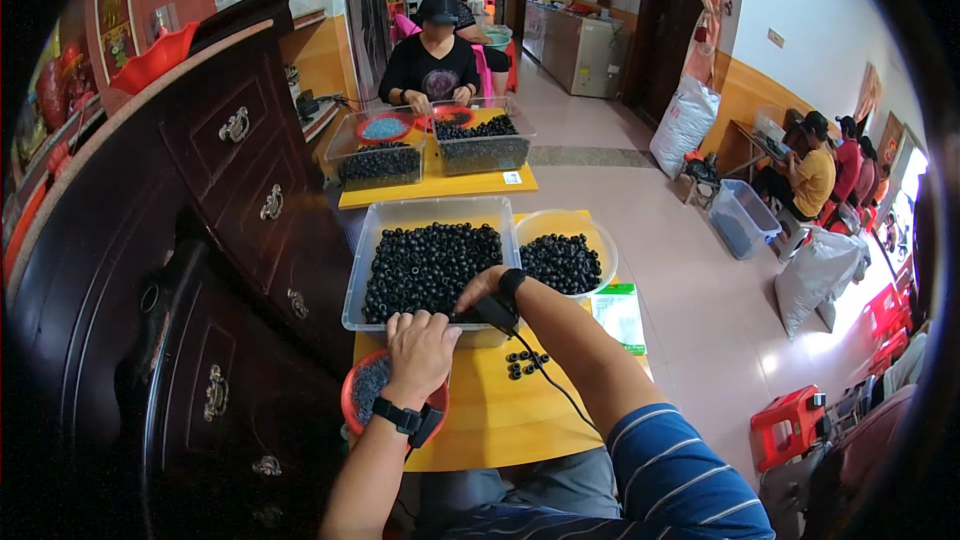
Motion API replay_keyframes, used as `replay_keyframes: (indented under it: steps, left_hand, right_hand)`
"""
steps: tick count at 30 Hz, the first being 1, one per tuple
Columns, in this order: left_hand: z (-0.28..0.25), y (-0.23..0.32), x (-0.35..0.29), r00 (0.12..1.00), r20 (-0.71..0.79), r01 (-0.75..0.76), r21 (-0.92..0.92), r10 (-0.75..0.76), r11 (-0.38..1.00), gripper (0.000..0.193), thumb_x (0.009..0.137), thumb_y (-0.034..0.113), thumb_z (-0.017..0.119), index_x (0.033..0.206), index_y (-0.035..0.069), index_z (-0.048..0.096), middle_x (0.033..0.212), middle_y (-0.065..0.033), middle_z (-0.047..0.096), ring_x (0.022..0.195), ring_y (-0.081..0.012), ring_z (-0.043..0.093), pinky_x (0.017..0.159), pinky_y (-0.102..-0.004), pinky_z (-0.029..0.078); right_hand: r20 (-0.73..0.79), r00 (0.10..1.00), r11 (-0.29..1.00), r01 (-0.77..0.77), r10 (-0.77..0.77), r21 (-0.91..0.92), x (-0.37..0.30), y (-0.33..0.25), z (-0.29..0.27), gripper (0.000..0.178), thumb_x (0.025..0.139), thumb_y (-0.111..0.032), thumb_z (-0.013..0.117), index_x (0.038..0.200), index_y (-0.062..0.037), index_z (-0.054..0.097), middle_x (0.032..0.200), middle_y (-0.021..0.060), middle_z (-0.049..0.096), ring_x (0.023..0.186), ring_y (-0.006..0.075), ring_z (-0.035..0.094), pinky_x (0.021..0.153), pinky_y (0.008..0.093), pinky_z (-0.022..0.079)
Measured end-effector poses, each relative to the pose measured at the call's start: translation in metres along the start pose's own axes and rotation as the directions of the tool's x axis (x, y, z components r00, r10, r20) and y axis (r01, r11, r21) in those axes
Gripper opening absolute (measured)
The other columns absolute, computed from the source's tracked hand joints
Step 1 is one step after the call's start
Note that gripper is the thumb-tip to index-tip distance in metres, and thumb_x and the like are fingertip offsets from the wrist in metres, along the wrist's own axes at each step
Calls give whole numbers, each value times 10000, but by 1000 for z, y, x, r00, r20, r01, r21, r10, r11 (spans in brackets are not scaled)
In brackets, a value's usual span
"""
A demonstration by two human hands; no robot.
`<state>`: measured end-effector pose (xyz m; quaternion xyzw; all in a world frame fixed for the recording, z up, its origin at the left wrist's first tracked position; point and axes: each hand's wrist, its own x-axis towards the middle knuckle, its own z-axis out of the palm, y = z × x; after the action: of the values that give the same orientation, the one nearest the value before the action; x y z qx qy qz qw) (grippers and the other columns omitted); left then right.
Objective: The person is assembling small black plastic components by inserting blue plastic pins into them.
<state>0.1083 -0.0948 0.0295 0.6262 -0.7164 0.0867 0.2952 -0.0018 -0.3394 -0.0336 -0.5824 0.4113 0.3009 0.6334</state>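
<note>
A clear plastic bin full of small black ring-shaped parts stands on the yellow table in front of me. My right hand reaches over its near right corner, pointing down at the parts; a dark box on my wristband hides most of its fingers. At the bin's near edge, my left hand has its fingers curled, their tips out of sight, so what they hold is hidden. Under my left wrist is a red bowl of small grey-blue pieces. Several loose black rings lie on the table.
A round whitish tub of black parts stands right of the bin, beside a green-and-white packet. Dark drawers crowd my left. Across from me, a person works at another yellow table. White sacks stand on the floor.
</note>
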Motion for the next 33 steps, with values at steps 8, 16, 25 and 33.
replay_keyframes:
  steps: [8, 16, 25, 33]
  left_hand:
    - [4, 6, 4, 1000, 3, -21, -6, 21, 1000, 195, 945, 276, 622, 935, 89, 675, 900, -101, 629, 934, -323, 557, 953, -485, 376]
    - [1, -1, -5, 1000, 17, 25, 34, -26, 999, 195, 947, 272, 613, 947, 88, 678, 924, -105, 642, 948, -320, 561, 975, -490, 367]
    - [2, 4, -2, 999, 33, 17, 34, -18, 999, 200, 948, 278, 613, 968, 89, 674, 936, -100, 642, 961, -322, 563, 995, -499, 362]
    - [0, 4, -1, 999, 22, 28, 15, -29, 999, 234, 893, 273, 686, 1029, 83, 681, 980, -112, 647, 997, -336, 568, 1043, -518, 347]
  right_hand:
    - [63, 982, 958, 187, -178, -219, 28, 15, -21, 406, 924, -376, 670, 1244, -126, 673, 1184, 4, 692, 957, 161, 637, 869, 349, 519]
    - [-420, 832, 852, 115, -363, -510, -27, -17, 23, 511, 914, -465, 656, 1204, -49, 718, 1126, 113, 732, 892, 255, 686, 844, 418, 537]
    - [-306, 865, 912, 410, -397, -25, -13, -7, 9, 305, 970, -284, 630, 1175, -79, 724, 1200, 66, 686, 970, 216, 655, 760, 394, 576]
    - [-350, 756, 744, 637, -553, 201, -72, -18, 24, 234, 1042, -247, 497, 1097, -67, 637, 926, 50, 634, 750, 138, 619, 604, 274, 540]
